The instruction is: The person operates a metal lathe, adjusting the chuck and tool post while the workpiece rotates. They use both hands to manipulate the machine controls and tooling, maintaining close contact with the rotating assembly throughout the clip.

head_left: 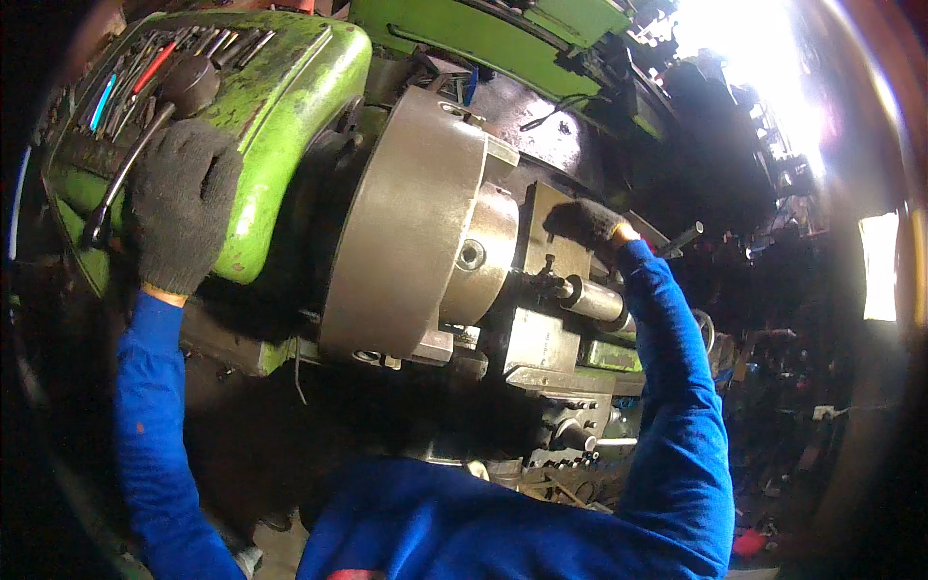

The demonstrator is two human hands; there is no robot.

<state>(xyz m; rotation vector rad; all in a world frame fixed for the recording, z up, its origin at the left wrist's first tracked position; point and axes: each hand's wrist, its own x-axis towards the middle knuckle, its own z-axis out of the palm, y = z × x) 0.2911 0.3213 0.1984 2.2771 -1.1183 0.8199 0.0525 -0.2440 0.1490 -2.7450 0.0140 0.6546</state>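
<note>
— How is the left hand [182, 203] placed?

— It is laid, gloved in dark knit, flat against the green headstock housing [280, 106] of a lathe, fingers spread and nothing clasped. A black-knobbed lever [145, 135] is seen just beside it, touching the glove's edge or nearly so.

— And the right hand [586, 221]?

— It is curled over the top of the tool post [556, 242], also gloved; whether anything is gripped under the fingers cannot be told. A blue sleeve is worn on each arm.

— What is found around the tool post?

— A steel cylinder [594, 300] is clamped just below it, pointed toward the large grey chuck [416, 222], which sits between the two hands. Loose hand tools [145, 68] are laid in a tray on top of the housing. The carriage [551, 348] is seen beneath the post.
</note>
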